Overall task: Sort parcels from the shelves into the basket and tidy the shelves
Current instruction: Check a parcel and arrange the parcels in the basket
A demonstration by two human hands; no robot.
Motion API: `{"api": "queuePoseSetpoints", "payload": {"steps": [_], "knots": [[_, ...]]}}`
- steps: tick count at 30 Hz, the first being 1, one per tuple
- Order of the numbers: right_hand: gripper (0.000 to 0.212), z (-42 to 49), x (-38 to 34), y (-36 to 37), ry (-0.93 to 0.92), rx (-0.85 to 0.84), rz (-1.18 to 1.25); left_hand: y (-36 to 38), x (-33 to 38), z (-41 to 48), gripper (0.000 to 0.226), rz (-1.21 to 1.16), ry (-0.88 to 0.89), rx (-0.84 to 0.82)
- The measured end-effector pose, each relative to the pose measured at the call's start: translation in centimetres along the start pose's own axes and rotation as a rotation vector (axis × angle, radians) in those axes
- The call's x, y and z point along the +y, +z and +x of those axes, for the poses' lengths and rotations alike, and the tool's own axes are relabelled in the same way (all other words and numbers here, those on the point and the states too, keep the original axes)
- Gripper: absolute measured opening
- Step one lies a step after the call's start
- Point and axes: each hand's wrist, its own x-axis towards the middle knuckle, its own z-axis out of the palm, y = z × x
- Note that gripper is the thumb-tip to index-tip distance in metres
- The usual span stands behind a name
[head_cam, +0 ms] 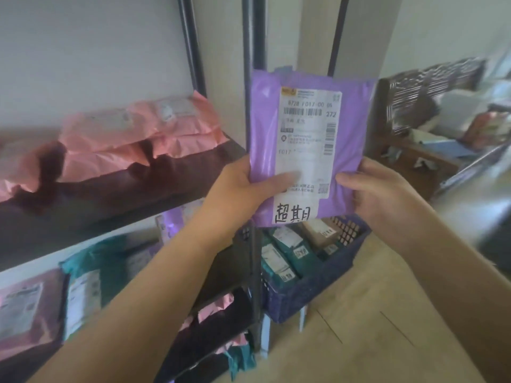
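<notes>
Purple parcel (309,150) stands upright just above the basket (318,288), held in your 2 hands. Up and left of the basket, pink parcels (138,134) lie on a shelf (110,194). Your left hand (237,194) pinches the parcel's lower left edge, thumb across its label. Your right hand (381,194) pinches the lower right edge, thumb in front.

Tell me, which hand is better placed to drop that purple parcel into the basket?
Right, probably: the right hand grips the purple parcel on the side nearest the blue basket, while the left hand holds the edge by the shelf.
</notes>
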Motion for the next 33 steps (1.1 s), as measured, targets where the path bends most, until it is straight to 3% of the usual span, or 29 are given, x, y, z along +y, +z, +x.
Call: {"api": "queuePoseSetpoints", "payload": {"steps": [9,15,18,28,33], "knots": [[0.032,1.0,4.5,-13.9,0.192,0.165,0.004,13.5,-7.3,6.2,0.028,-0.038,-0.223,0.027],[0.034,4.1,10.6,-18.4,0.37,0.254,-0.106,16.7,-14.0,8.8,0.03,-0.049,-0.421,0.133],[0.017,6.6,13.6,-19.3,0.44,0.203,-0.162,16.9,-17.1,10.8,0.029,-0.041,-0.495,0.178],[0.07,16.4,23.9,-19.9,0.63,0.017,-0.49,15.8,-26.6,18.0,0.028,-0.024,-0.783,0.294],[0.072,19.2,26.8,-19.0,0.729,-0.035,-0.666,15.2,-30.4,19.2,0.037,0.132,-0.925,0.281]]}}
